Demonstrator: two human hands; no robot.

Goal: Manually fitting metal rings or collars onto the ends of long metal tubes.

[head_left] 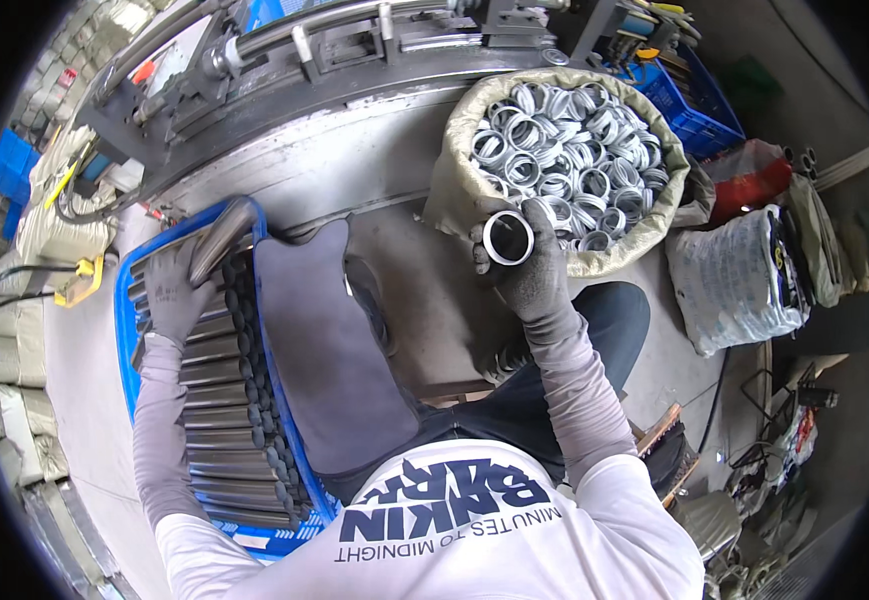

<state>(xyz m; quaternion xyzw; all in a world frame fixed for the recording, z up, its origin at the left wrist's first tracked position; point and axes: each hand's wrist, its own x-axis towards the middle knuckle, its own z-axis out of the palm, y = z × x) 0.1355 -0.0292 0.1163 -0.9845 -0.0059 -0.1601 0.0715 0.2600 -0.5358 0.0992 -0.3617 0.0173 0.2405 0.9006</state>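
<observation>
A dark metal tube [222, 240] slants up over the far end of a blue plastic crate [121, 330]. My left hand [172, 295], in a grey glove, grips the lower part of this tube. Stacked rows of similar tubes [222, 420] fill the crate below it, their open ends facing right. In front of me, my gloved right hand [539, 285] holds up a silver metal ring [508, 238], its opening toward me. The fingers are curled about the ring, next to the near rim of a large woven sack [604, 262]. Loose metal rings [554, 150] fill the sack.
A long machine bench [354, 110] with rails and clamps runs across the far side. A grey pad [304, 340] covers my left leg beside the crate. To the right stand a white bag [734, 280] and a blue bin [699, 110]. Wrapped bundles [19, 340] line the far left.
</observation>
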